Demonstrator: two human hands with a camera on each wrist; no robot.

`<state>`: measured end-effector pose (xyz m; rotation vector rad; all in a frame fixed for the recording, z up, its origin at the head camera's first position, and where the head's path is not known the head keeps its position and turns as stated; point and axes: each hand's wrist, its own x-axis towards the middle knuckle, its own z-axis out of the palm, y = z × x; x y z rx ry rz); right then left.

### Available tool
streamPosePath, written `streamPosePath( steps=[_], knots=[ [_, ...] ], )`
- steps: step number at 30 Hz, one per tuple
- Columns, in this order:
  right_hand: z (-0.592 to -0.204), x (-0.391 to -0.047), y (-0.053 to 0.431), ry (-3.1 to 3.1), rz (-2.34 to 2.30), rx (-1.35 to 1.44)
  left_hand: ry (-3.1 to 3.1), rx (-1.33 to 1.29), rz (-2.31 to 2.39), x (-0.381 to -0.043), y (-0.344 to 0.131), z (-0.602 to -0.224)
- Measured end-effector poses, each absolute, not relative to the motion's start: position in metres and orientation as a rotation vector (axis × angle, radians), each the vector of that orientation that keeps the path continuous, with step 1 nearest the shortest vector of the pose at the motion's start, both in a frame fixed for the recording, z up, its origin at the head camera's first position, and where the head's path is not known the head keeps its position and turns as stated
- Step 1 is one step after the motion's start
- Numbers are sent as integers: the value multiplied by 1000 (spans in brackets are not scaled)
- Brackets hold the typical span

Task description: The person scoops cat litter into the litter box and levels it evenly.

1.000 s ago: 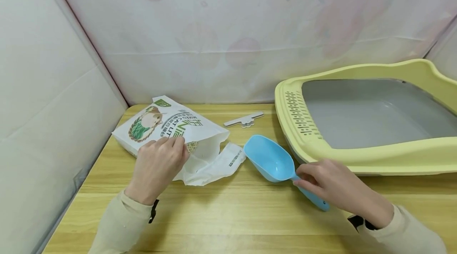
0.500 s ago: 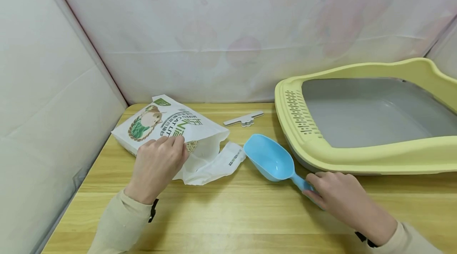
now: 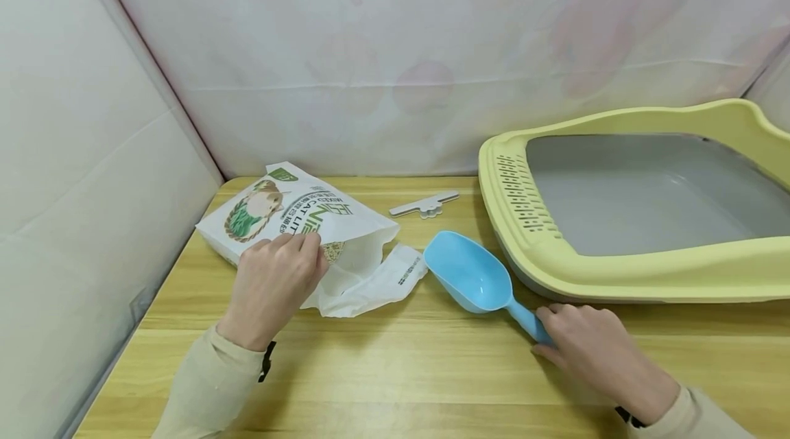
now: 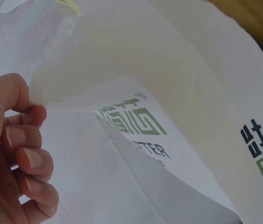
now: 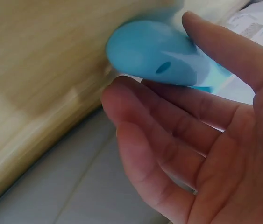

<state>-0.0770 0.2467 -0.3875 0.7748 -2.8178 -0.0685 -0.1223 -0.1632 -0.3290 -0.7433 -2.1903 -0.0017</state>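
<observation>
My left hand (image 3: 276, 286) pinches the rim of a white cat litter bag (image 3: 361, 218) between thumb and forefinger, lifting its mouth open. In the left wrist view that hand (image 4: 19, 149) holds the thin film edge, other fingers loosely curled. Pale litter grains (image 3: 334, 252) show inside the mouth. A light blue scoop (image 3: 465, 271) lies on the table, bowl facing up, its tip by the bag's loose flap (image 3: 395, 278). Around the scoop's handle end is my right hand (image 3: 595, 351). In the right wrist view its thumb and fingers lie loosely on either side of the handle (image 5: 152, 51).
A yellow-rimmed litter box (image 3: 617, 273) with a grey inside stands at the right, just behind the right hand. Behind the scoop lies a white bag clip (image 3: 426, 204). The wooden table (image 3: 395, 370) ends at a fabric wall (image 3: 370, 116).
The right hand has slid back along the scoop's handle towards its end, to the right and nearer me. The scoop, bag and left hand have hardly moved.
</observation>
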Motion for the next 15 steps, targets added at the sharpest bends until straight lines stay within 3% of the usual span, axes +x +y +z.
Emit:
streamPosePath(
  steps=[15],
  knots=[
    [-386, -77, 244, -2865, 91, 799, -2210, -744, 1, -122, -164, -328]
  ],
)
